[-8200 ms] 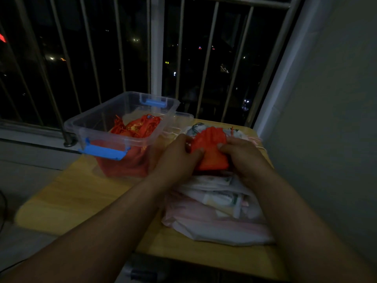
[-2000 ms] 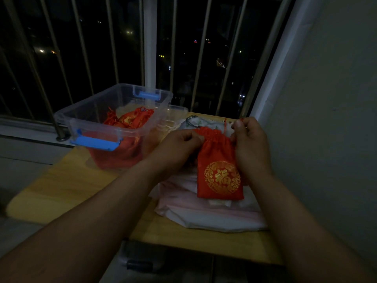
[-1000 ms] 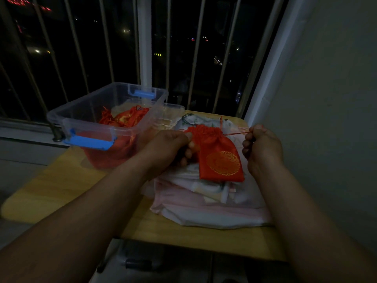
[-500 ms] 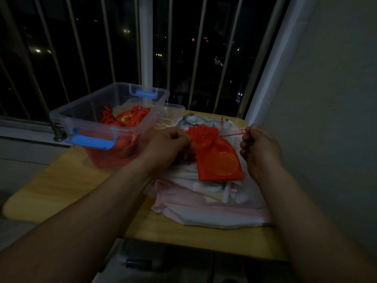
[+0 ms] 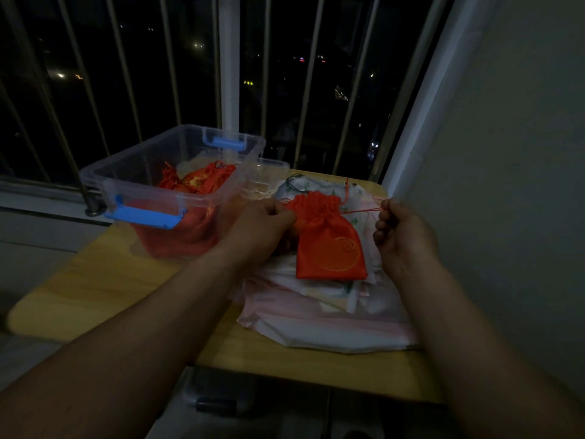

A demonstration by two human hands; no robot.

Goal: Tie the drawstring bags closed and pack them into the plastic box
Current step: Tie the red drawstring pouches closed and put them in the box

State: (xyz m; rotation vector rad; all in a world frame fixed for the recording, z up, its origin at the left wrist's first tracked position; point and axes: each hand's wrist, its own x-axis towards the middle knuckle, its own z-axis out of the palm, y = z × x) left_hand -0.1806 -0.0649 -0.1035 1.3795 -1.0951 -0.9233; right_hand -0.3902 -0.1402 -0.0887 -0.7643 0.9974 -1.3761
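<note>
A red drawstring bag [image 5: 329,248] with a gold round emblem lies on a pile of pale bags, its mouth gathered tight. My left hand [image 5: 262,223] pinches the cord at the left of the bag's mouth. My right hand [image 5: 402,229] pinches the red drawstring [image 5: 361,211], which runs taut from the mouth to the right. The clear plastic box [image 5: 126,182] with blue latches stands on the left of the table and holds several red bags [image 5: 199,179].
The pile of pale pink and white bags [image 5: 323,321] covers the right part of the small wooden table [image 5: 95,280]. Window bars [image 5: 304,99] rise behind the table. A wall [image 5: 506,153] stands close on the right.
The bag was open in both hands, then its mouth was drawn shut. My hands have pulled the cords apart to left and right, and the bag now lies flatter on the pile.
</note>
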